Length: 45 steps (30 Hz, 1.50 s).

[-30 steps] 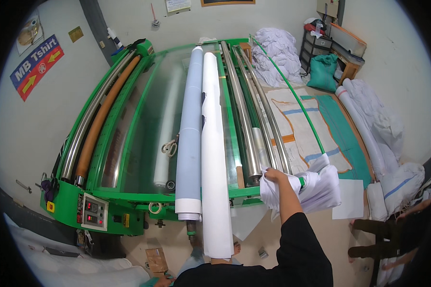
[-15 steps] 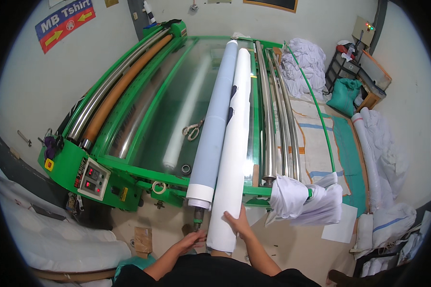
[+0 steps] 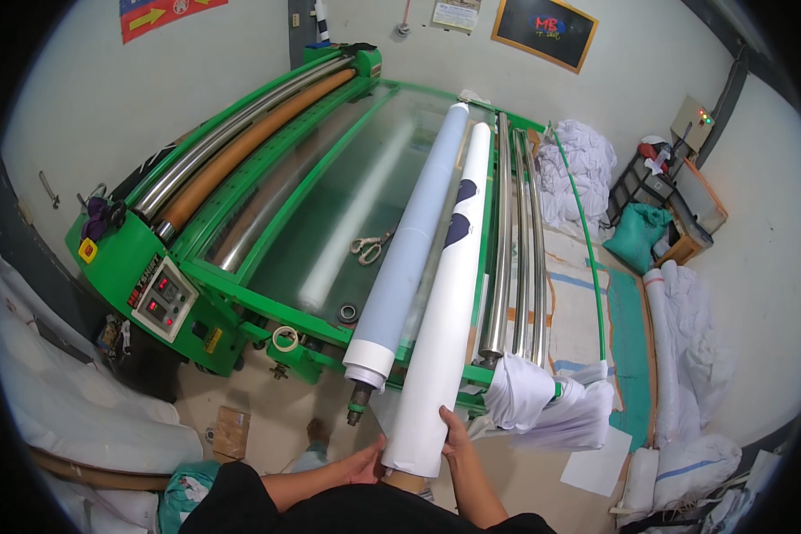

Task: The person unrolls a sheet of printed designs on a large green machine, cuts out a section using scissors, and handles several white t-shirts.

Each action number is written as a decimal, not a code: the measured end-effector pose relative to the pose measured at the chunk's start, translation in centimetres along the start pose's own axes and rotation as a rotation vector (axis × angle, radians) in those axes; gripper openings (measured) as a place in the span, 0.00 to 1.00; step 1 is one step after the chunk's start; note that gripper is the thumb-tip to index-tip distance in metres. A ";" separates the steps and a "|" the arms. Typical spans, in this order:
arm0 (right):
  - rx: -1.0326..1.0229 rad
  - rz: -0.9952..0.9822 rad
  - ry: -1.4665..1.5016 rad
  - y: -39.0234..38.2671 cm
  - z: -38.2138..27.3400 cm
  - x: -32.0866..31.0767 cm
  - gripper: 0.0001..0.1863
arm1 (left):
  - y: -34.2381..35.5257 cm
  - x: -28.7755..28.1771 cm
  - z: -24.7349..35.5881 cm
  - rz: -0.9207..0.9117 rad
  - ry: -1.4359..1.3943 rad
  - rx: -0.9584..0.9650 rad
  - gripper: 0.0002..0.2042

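A long white roll (image 3: pixel 436 374) with dark blue printed shapes lies lengthwise before me, its near end at my waist. My right hand (image 3: pixel 455 433) grips its right side, thumb on top. Against the left edge of that near end is my left hand (image 3: pixel 365 461), its fingers partly hidden beneath the roll. Just left lies a pale blue roll (image 3: pixel 407 249) with a white end, mounted on a metal spindle (image 3: pixel 359 402). Both rolls extend over the glass-like top of a green roller machine (image 3: pixel 267 311).
Scissors (image 3: pixel 368 249) and a dark ring (image 3: pixel 347 313) lie on the machine top. Shiny metal rollers (image 3: pixel 498 240) stand right of the rolls, with white cloth (image 3: pixel 521 392) hanging at their near end. A control panel (image 3: pixel 165 298) faces me at left. A cardboard box (image 3: pixel 231 432) sits on the floor.
My left hand has moved from beside the spindle to the white roll's left edge. The white roll has shifted right, widening its gap from the blue roll, and more dark print shows. My view has tilted.
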State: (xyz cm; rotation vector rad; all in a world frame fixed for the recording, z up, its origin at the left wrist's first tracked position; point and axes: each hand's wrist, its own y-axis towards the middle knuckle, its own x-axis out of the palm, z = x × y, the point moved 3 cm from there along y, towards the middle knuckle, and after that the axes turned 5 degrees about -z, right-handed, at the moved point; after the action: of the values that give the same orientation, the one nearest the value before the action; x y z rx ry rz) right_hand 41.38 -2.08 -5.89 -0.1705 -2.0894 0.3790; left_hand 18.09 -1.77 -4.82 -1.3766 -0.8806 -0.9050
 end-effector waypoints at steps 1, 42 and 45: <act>0.002 -0.024 0.044 -0.2 -0.1 1.0 0.33 | -1.1 1.9 -0.5 0.022 0.022 0.019 0.42; -0.227 -0.413 0.325 23.0 -9.0 30.1 0.43 | -39.4 13.6 13.5 0.318 0.453 0.302 0.39; -0.434 -0.354 0.197 27.8 -11.3 28.7 0.41 | -41.3 16.5 13.7 0.352 0.523 0.263 0.41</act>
State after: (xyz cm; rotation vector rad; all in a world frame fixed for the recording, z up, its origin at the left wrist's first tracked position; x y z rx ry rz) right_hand 35.20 34.11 13.49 -0.0848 -1.9315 -0.2975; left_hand -12.69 11.94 27.23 -0.9582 -0.3275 -0.7880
